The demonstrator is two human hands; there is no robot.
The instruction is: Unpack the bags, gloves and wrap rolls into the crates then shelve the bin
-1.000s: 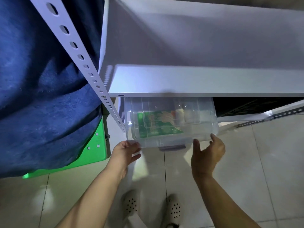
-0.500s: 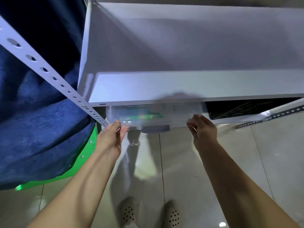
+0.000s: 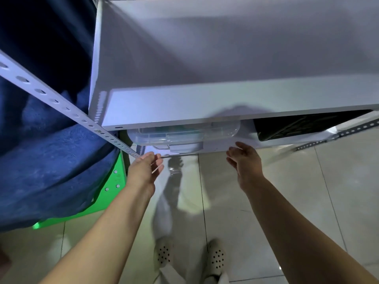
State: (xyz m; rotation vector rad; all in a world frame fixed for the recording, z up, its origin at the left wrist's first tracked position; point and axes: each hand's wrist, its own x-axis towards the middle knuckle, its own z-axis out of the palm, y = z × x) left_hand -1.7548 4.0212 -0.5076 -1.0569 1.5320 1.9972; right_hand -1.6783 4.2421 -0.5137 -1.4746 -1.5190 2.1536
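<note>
The clear plastic bin (image 3: 184,136) with its lid and grey latch rests on the lower shelf (image 3: 221,144) of a white metal rack, mostly hidden under the shelf board above (image 3: 225,103). Only its front rim shows. My left hand (image 3: 145,169) hovers just in front of the bin's left corner, fingers loosely apart, holding nothing. My right hand (image 3: 245,160) is in front of the bin's right side, palm turned inward, fingers spread, apart from the bin.
A perforated rack upright (image 3: 67,109) slants across the left. A black crate (image 3: 303,126) sits on the same lower shelf to the right of the bin. Blue cloth (image 3: 41,160) covers a green crate (image 3: 106,193) at left. Tiled floor and my feet are below.
The bin slid back under the upper shelf onto the lower shelf. Both hands have come off it and drawn back slightly, now open in front of it.
</note>
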